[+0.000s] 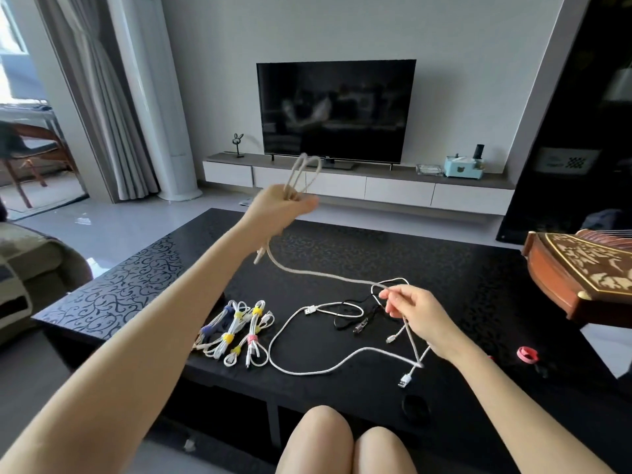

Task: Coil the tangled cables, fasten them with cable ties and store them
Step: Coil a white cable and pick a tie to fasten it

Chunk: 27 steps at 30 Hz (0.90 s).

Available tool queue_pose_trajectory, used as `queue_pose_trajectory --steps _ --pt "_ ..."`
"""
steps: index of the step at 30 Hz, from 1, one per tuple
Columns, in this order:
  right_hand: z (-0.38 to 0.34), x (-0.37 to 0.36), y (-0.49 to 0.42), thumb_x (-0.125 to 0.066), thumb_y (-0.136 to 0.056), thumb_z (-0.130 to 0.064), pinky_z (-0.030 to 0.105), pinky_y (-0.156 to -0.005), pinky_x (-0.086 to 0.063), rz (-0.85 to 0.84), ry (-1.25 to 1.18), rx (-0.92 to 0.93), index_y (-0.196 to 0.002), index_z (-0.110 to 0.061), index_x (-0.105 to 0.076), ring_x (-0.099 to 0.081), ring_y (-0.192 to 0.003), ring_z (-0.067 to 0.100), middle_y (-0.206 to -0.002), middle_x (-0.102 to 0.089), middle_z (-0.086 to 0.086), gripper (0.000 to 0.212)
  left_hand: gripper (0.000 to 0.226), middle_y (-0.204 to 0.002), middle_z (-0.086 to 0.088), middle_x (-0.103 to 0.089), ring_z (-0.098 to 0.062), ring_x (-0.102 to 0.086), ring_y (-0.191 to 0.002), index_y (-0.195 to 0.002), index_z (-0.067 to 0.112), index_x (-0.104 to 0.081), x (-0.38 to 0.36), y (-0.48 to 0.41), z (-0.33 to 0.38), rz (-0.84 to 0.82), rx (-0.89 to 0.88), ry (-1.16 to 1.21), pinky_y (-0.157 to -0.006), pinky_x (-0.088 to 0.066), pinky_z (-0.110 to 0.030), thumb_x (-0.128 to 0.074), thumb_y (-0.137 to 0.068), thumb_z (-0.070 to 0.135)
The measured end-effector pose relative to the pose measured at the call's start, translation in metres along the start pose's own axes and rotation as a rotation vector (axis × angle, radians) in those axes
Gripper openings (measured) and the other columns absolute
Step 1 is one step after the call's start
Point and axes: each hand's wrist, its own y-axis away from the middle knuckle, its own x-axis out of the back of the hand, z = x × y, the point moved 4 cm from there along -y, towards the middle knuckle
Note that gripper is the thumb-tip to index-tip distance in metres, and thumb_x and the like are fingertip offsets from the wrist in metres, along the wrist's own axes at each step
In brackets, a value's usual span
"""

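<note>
Midway through coiling, the left hand (285, 204) grips the white cable (318, 273) loops while the right hand (412, 307) pinches the slack, ready to feed another loop.

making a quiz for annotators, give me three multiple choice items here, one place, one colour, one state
1. Where do the tied bundles lie? A on the table, left part B on the tv stand C on the floor
2. The loose tie near the table's right edge is: A green B pink C orange
3. The left hand: A lies flat B grips loops of the white cable in the air C rests on a knee
Answers: 1 A, on the black top; 2 B, it shows pink; 3 B, raised, gripping loops.
</note>
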Motion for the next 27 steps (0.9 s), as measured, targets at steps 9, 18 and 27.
queue_pose_trajectory --steps 9,18,27 --pt "-0.101 -0.001 -0.036 -0.056 -0.094 -0.012 0.021 -0.05 -0.052 0.168 0.065 0.204 -0.087 -0.005 -0.063 -0.062 -0.053 0.011 -0.068 -0.069 0.007 0.012 0.087 -0.063 0.004 -0.042 -0.01 -0.039 -0.054 -0.087 0.009 -0.054 -0.056 0.022 -0.017 -0.533 0.193 0.204 -0.055 -0.041 -0.021 -0.047 -0.047 0.086" --pt "-0.142 0.002 -0.03 -0.055 -0.094 -0.022 0.031 -0.069 -0.052 0.408 0.42 0.369 -0.079 -0.009 -0.064 -0.064 -0.059 0.012 -0.063 -0.069 -0.003 0.022 0.018 -0.059 0.001 -0.042 -0.009 -0.037 -0.05 -0.084 0.009 -0.053 -0.071 0.023 -0.035 -0.481 0.224 0.244 -0.052 -0.034 -0.022 -0.07 -0.081 0.011" --pt "-0.137 -0.008 -0.024 -0.063 -0.09 -0.013 0.021 -0.042 -0.04 0.199 0.062 0.111 -0.07 -0.007 -0.064 -0.053 -0.046 0.012 -0.057 -0.061 0.005 0.021 0.015 -0.078 -0.01 -0.064 -0.02 -0.065 -0.076 -0.083 0.005 -0.051 -0.084 0.035 -0.029 -0.509 0.242 0.725 -0.077 -0.055 -0.031 -0.045 -0.097 0.004"
